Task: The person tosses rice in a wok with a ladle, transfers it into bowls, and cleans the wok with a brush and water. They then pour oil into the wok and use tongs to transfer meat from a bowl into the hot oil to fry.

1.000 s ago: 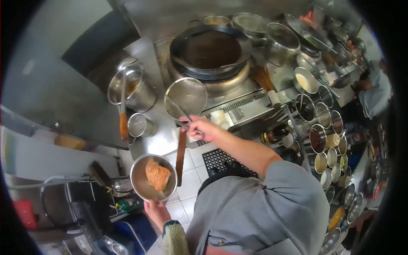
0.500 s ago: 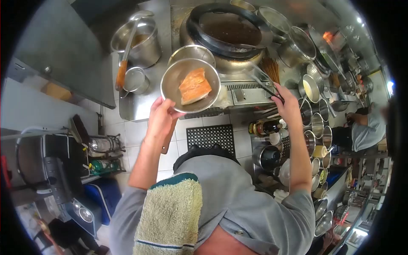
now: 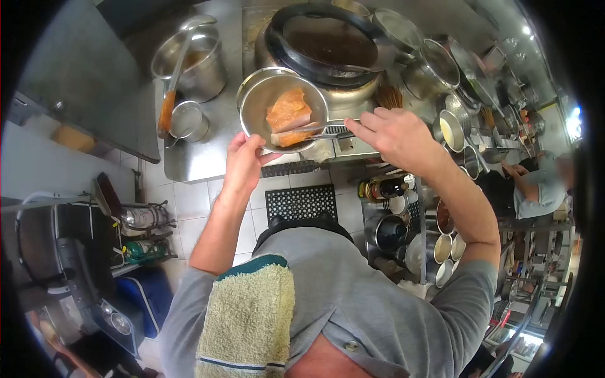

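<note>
My left hand (image 3: 244,162) grips the near-left rim of a steel bowl (image 3: 253,108), thumb at the edge. Inside lies an orange-topped slab of meat or fish (image 3: 288,110) with a pale cut side; a narrower part at its lower edge may be a separate piece. A pair of metal tongs (image 3: 333,130) is closed in my right hand (image 3: 394,135), which is right of the bowl. The tong arms reach over the rim and their tips touch the lower part of the slab. Behind the bowl, a second steel bowl (image 3: 246,85) is partly hidden.
A large dark-rimmed pot (image 3: 280,47) of brown liquid stands behind the bowls. A stockpot (image 3: 211,79) with a wooden-handled ladle (image 3: 168,107) and a small steel cup (image 3: 192,123) are left. Several pans and containers line the right, where another person (image 3: 539,189) stands.
My right hand has swung left with the tongs, bringing their tips into the bowl onto the slab. The slab looks turned or parted. My left hand still holds the bowl.
</note>
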### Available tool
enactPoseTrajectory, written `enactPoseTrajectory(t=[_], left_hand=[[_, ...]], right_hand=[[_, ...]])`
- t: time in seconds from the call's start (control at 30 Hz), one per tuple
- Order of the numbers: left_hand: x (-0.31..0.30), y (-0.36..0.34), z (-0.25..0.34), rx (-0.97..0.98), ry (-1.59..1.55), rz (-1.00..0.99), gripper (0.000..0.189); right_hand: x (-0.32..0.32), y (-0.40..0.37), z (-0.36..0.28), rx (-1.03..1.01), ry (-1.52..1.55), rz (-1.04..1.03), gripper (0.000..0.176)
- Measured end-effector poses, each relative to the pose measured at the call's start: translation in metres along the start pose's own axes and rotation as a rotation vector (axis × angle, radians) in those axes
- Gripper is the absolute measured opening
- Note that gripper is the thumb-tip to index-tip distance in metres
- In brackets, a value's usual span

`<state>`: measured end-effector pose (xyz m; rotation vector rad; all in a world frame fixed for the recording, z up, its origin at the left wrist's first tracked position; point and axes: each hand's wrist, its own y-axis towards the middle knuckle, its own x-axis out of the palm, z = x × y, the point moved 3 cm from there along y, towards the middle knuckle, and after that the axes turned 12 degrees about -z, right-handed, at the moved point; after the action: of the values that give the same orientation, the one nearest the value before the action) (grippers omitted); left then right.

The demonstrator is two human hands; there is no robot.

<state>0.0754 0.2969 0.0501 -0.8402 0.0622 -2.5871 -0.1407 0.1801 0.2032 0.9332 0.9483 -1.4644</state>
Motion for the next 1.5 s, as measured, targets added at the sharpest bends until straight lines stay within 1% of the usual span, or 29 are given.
enactPoseTrajectory(t=[0.07, 0.17, 0.27, 0.33, 0.37, 0.47, 0.53, 0.6, 0.67, 0.73, 0.8, 0.87, 0.93, 0.97, 1.03, 1.07, 1.13, 1.17, 1.23, 1.3, 1.33, 1.4, 1.5], left_hand=[[0.007, 0.001, 0.0, -0.017, -0.002, 0.02, 0.013], [0.019, 0.01, 0.003, -0.024, 0.038, 0.033, 0.014], [0.038, 0.026, -0.003, -0.001, 0.054, 0.069, 0.02], [0.048, 0.034, -0.017, 0.01, 0.044, 0.072, 0.028], [0.055, 0.035, -0.025, 0.034, 0.046, 0.085, 0.029], [0.081, 0.03, -0.04, 0.08, -0.013, 0.169, 0.023], [0.092, 0.024, -0.051, 0.091, -0.024, 0.202, 0.028], [0.101, 0.012, -0.064, 0.099, -0.034, 0.249, 0.031], [0.11, 0.005, -0.071, 0.13, -0.04, 0.295, 0.031], [0.117, -0.002, -0.075, 0.133, -0.026, 0.332, 0.019], [0.122, -0.005, -0.074, 0.142, -0.011, 0.355, 0.008], [0.122, -0.006, -0.071, 0.136, -0.017, 0.338, 0.01], [0.125, -0.007, -0.067, 0.132, -0.005, 0.321, 0.012], [0.117, -0.005, -0.07, 0.141, 0.003, 0.302, 0.015], [0.121, 0.001, -0.066, 0.182, -0.04, 0.297, 0.016], [0.119, 0.001, -0.063, 0.191, -0.059, 0.311, 0.017], [0.106, 0.007, -0.062, 0.151, -0.021, 0.214, 0.031], [0.105, 0.011, -0.059, 0.153, -0.007, 0.175, 0.03], [0.107, 0.019, -0.05, 0.161, 0.012, 0.119, 0.029], [0.112, 0.026, -0.044, 0.163, 0.022, 0.071, 0.027], [0.116, 0.03, -0.043, 0.157, -0.002, 0.065, 0.024], [0.127, 0.038, -0.039, 0.141, -0.041, 0.037, 0.02], [0.134, 0.05, -0.042, 0.114, -0.092, 0.028, 0.019]], right_hand=[[0.007, 0.004, 0.012, 0.029, -0.021, -0.051, 0.037], [-0.006, 0.001, 0.05, 0.02, 0.057, -0.01, 0.034], [-0.036, -0.016, 0.118, 0.03, 0.225, 0.041, 0.03], [-0.045, -0.027, 0.175, 0.129, 0.29, 0.147, 0.025], [-0.041, -0.028, 0.205, 0.166, 0.271, 0.203, 0.025], [0.001, -0.006, 0.263, 0.229, 0.048, 0.15, 0.03], [0.067, 0.019, 0.299, 0.197, 0.042, 0.106, 0.022], [0.11, 0.051, 0.307, 0.25, -0.02, -0.276, 0.019], [0.142, 0.072, 0.313, 0.207, -0.081, -0.329, 0.019], [0.155, 0.082, 0.314, 0.194, -0.114, -0.376, 0.019], [0.151, 0.087, 0.324, 0.222, -0.112, -0.385, 0.018], [0.139, 0.086, 0.338, 0.286, -0.056, -0.367, 0.018], [0.11, 0.076, 0.357, 0.351, -0.086, -0.29, 0.021], [0.089, 0.067, 0.364, 0.381, -0.093, -0.262, 0.023], [0.055, 0.038, 0.374, 0.426, 0.077, 0.03, 0.035], [0.038, 0.025, 0.384, 0.377, 0.203, -0.022, 0.042], [-0.012, -0.011, 0.331, 0.416, 0.325, -0.022, 0.041], [0.006, -0.021, 0.35, 0.22, 0.265, 0.128, 0.038], [-0.027, -0.043, 0.267, 0.059, 0.167, 0.136, 0.038], [-0.029, -0.053, 0.202, 0.006, 0.025, 0.061, 0.026], [-0.024, -0.055, 0.18, -0.048, -0.013, 0.05, 0.034], [-0.012, -0.055, 0.16, -0.07, -0.114, 0.035, 0.037], [-0.006, -0.057, 0.156, -0.04, -0.201, 0.052, 0.034]])
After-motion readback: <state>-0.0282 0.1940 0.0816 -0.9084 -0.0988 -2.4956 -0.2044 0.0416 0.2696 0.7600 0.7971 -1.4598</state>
